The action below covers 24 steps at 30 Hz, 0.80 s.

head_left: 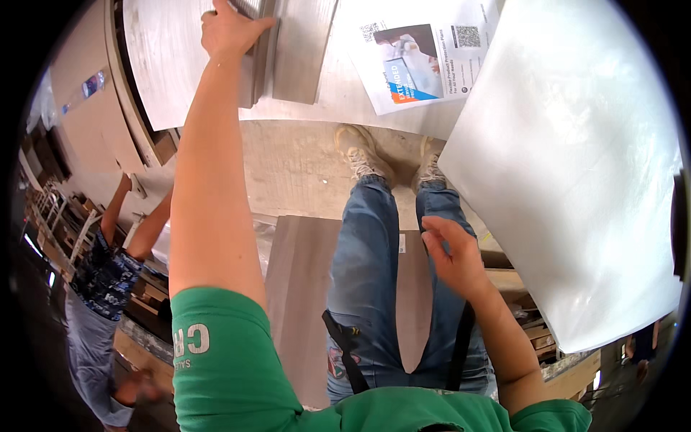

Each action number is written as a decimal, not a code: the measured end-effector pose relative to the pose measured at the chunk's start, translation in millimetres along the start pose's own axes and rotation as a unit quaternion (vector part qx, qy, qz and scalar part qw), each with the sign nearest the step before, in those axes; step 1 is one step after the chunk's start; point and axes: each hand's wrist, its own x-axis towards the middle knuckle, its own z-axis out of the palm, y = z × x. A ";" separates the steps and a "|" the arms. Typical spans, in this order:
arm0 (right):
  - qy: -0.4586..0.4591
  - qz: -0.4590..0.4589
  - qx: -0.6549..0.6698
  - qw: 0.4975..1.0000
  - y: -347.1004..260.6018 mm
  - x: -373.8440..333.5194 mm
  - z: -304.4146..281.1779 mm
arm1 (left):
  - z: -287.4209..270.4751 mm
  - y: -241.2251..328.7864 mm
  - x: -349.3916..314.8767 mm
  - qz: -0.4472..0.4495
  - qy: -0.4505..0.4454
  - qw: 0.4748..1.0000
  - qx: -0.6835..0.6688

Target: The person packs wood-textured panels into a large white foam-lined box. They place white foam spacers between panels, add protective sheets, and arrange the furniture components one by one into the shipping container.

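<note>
top of the grey laminate board (187, 65) cut off by the upper edge, as is the far end of the narrow grey strips (288, 50) stacked on it; underside of that stack hidden. large white sheet (576, 165) on the right running out past the rim, glare washing out its surface. a second brown board (302, 288) on the floor partly covered by blue-jeaned legs (374, 288). at far left another person (101, 288) in a patterned blue shirt, bent over, arms up toward the curved board edge, hands hard to make out.

left arm stretched long and straight up the frame from a green sleeve (216, 353), left hand (230, 29) at the top, fingers wrapped over the edge of the strips, thumb on the near side, pinching the stack; fingertips partly out of sight. right hand (453, 255) hanging free over the right thigh, holding nothing, fingers loosely curled and slightly spread, palm turned inward.

strips lying on the grey board, upper middle, pale grey-brown, flat, thin-edged, layered side by side. printed leaflet (425, 61) just to their right on the same surface. dusty tan shoes (363, 155) on the concrete below.
</note>
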 end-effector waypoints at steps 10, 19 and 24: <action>-0.034 -0.040 -0.028 0.998 -17.7 18.3 10.9 | -0.7 -44.8 -11.2 -0.010 -0.071 0.996 -0.060; -0.090 0.099 0.399 0.907 -61.2 154.1 59.1 | -61.5 -54.5 -169.2 -0.043 -0.020 0.982 -0.184; -0.037 0.108 0.473 0.873 -99.3 213.4 93.5 | -51.8 -39.2 -265.6 -0.162 -0.094 0.957 -0.224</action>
